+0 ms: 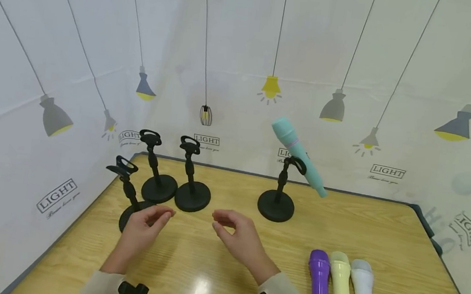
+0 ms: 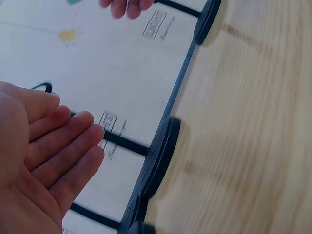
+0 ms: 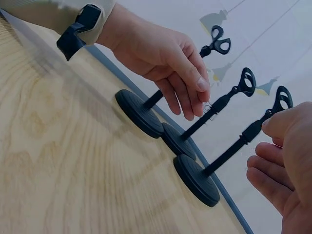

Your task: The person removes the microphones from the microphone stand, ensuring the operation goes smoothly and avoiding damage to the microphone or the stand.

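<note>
Two empty hands above the wooden table.
Left hand and right hand hover apart, fingers loosely curled, near the nearest black stand.

The near centre of the tabletop lies bare between both hands and the near edge. Toward the far left corner, three empty stands cluster closely, bases nearly touching; the left hand hovers in front of the nearest. A fourth stand with a teal microphone occupies the far centre, leaving a gap beside the cluster. Three microphones lying flat block the near right.
</note>
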`<state>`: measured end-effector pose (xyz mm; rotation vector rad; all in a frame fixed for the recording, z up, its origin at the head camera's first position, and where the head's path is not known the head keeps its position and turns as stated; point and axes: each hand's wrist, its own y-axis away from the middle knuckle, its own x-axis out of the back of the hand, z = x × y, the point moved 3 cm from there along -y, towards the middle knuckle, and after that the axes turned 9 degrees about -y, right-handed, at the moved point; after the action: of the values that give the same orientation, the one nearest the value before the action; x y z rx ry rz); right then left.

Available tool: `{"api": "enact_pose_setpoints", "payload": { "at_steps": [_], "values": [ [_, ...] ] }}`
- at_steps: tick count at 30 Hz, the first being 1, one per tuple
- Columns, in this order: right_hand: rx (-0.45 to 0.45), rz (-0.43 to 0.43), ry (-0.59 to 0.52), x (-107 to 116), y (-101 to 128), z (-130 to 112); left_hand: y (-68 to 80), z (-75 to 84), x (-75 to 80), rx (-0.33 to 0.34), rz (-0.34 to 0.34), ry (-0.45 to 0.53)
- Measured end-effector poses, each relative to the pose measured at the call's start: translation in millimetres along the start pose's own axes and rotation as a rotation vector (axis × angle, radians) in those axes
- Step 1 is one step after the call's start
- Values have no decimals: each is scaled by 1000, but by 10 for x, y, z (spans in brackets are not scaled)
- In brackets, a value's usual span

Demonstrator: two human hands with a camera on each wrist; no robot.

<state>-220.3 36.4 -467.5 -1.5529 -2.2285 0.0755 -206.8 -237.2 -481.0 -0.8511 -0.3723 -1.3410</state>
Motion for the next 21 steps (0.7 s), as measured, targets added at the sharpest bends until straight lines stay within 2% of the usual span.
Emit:
{"api": "enact_pose_setpoints", "payload": {
  "at_steps": [3,6,13,21],
  "values": [
    [-9,49,-8,104,21,12,-57,110,-140,-10,-71,41],
    [-18,93,-1,193,32,20,-126,211,-266,9,-126,81],
    [-11,158,27,387,35,13,-273,366,-542,60,-205,149],
    [-9,219,40,660,51,23,-387,526,-846,-16,-270,217]
  ]
}}
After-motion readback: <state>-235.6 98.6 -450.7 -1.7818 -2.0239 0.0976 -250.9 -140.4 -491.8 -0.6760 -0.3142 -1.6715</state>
